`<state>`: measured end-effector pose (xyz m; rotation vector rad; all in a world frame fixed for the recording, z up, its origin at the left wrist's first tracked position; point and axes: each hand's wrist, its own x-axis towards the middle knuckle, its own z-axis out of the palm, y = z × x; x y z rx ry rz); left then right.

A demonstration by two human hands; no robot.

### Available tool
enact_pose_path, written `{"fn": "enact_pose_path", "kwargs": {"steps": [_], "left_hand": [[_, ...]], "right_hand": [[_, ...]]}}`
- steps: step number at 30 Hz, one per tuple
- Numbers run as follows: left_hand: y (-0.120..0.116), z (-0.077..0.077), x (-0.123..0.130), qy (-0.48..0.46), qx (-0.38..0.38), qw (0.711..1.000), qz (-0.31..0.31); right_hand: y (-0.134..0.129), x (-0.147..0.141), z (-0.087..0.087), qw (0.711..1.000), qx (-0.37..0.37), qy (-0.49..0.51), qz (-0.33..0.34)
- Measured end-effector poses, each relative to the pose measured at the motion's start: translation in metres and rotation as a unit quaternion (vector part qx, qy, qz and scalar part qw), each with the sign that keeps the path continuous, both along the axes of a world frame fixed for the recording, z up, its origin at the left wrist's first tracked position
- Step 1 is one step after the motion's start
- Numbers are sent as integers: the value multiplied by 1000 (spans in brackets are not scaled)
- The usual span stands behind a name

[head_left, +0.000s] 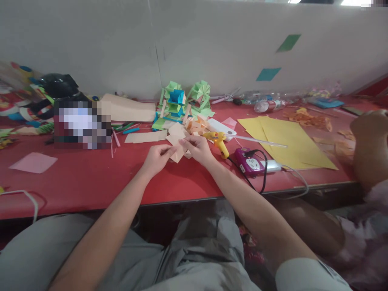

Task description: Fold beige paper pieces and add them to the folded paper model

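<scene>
Between my hands is a small tan piece of paper [177, 155] with creases in it. My left hand [159, 159] pinches its left side, and my right hand [195, 148] pinches its upper right. More tan paper squares [177, 130] lie just beyond my fingers, beside a heap of folded peach paper pieces [197, 123]. A yellow hot glue gun [218, 142] rests right of my right hand. Behind stand folded green and blue paper models [176, 103].
A purple power strip [250, 162] with cords sits near the front edge. Yellow sheets [291, 141] lie to the right, with a plastic bottle [269, 105] behind. Tan card [127, 108] and a pink square [33, 162] are left. Another person's arm [371, 145] rests at far right.
</scene>
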<state>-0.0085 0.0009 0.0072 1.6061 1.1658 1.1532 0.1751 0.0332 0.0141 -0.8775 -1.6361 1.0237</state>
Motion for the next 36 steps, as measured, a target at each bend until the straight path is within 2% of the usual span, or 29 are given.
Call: {"fn": "enact_pose_path", "kwargs": {"steps": [6, 9, 12, 15, 18, 20, 25, 30, 33, 36], "left_hand": [[1, 0, -4, 91, 45, 994, 29], [1, -1, -1, 87, 60, 994, 7], [1, -3, 3, 39, 54, 998, -2], [-1, -4, 4, 80, 86, 993, 18], [-2, -4, 3, 145, 138, 980, 19], [-1, -3, 2, 150, 154, 976, 25], [3, -4, 2, 41, 78, 996, 14], [4, -1, 4, -56, 21, 998, -11], [6, 0, 3, -73, -4, 997, 19], [9, 0, 0, -121, -28, 989, 81]], "right_hand": [[1, -3, -2, 1000, -5, 6, 27], [2, -2, -4, 1000, 15, 3, 4], [5, -1, -7, 999, -8, 21, -32], [7, -1, -9, 997, -39, 46, -58], [8, -3, -9, 994, -83, 65, -26], [8, -4, -9, 993, -94, 70, 5], [8, -3, -9, 994, -82, 48, 46], [5, -2, -8, 986, -113, 85, 89], [6, -1, -9, 982, -127, 96, 104], [12, 0, -14, 985, -114, 97, 81]]}}
